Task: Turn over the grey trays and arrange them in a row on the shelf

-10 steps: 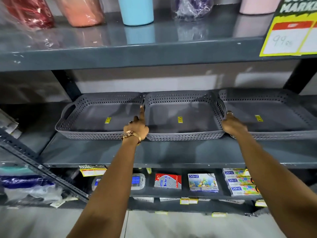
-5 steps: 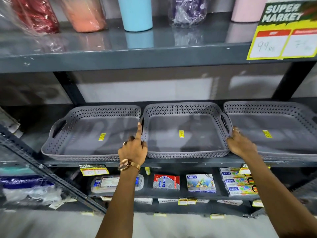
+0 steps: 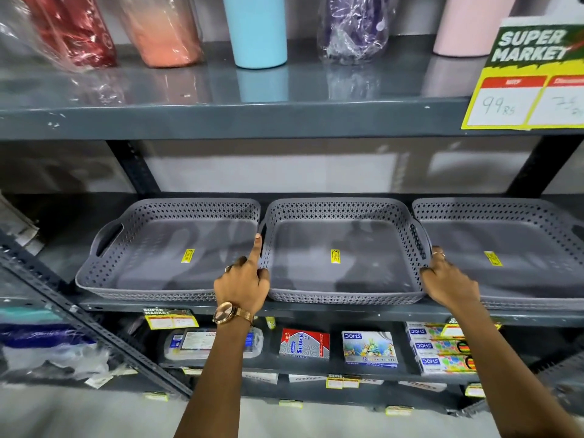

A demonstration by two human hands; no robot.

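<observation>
Three grey perforated trays stand open side up in a row on the middle shelf [image 3: 316, 309]: a left tray [image 3: 164, 260], a middle tray [image 3: 341, 263] and a right tray [image 3: 512, 263], each with a yellow sticker inside. My left hand [image 3: 243, 279] grips the middle tray's left wall near the front corner, index finger stretched up along the rim. My right hand [image 3: 448, 279] holds the same tray's right wall, fingers hooked over the rim between the middle and right trays.
Wrapped bottles and a blue tumbler [image 3: 257, 30] stand on the upper shelf, with a yellow price sign [image 3: 531, 80] at its right edge. Stationery boxes [image 3: 369, 347] fill the lower shelf. A slanted metal shelf rail [image 3: 94, 336] crosses the lower left.
The trays now sit nearer the shelf's front edge and closer to me. Both hands stay on the middle tray's sides and have come back with it. The view has tilted upward.
</observation>
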